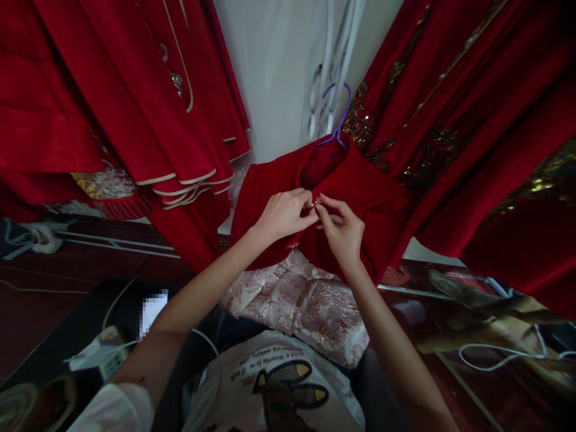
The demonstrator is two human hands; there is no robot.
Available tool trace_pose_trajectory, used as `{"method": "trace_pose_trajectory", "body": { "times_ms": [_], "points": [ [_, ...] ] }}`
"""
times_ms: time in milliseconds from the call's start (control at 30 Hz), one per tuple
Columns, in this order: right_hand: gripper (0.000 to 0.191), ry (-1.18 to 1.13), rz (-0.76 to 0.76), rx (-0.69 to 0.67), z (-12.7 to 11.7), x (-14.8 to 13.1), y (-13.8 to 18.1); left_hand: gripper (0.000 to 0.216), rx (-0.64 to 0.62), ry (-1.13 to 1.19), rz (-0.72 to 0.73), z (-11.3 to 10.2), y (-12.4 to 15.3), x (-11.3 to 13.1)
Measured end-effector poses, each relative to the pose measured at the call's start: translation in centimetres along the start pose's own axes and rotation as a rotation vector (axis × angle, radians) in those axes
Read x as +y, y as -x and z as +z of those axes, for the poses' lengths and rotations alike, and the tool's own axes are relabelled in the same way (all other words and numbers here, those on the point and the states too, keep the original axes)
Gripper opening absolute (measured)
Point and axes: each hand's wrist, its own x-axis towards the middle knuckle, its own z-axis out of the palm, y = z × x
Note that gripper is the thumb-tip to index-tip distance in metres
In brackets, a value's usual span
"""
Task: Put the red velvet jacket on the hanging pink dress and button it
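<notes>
Red jacket [369,192], on a purple hanger [345,114] and meeting pale-pink brocade [299,294], should handle light, soft and limp; left grip [310,210] and right grip [320,207] pinch its shiny front trim [316,202], likely slippery, best held by its edges.

Two hands [288,212] [345,233], one red jacket [360,185], one purple hanger [338,131]

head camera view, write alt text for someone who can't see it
A person's left hand and right hand meet, fingers pinching a small shiny piece on the front of a red garment with a purple hanger at its neck. Pale patterned cloth lies below it, and red clothes hang on both sides.
</notes>
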Motion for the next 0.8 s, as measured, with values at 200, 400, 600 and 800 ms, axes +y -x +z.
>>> {"method": "trace_pose_trajectory", "body": {
  "times_ms": [200, 400, 600, 800],
  "points": [
    [0.032, -0.076, 0.038, -0.033, -0.47, -0.04, -0.25, 0.013, 0.017, 0.042, 0.015, -0.05, -0.24, 0.16],
    [0.034, -0.095, 0.054, -0.055, -0.55, -0.35, -0.13, 0.013, 0.012, 0.048, 0.055, -0.38, -0.26, -0.06],
    [0.037, -0.088, 0.066, -0.063, -0.7, -0.41, -0.22, 0.011, 0.012, 0.082, 0.09, -0.36, -0.15, -0.05],
    [0.038, -0.114, 0.091, -0.079, -0.96, -0.27, -0.35, 0.009, 0.004, 0.138, 0.121, 0.0, -0.05, -0.23]
  ]
}}
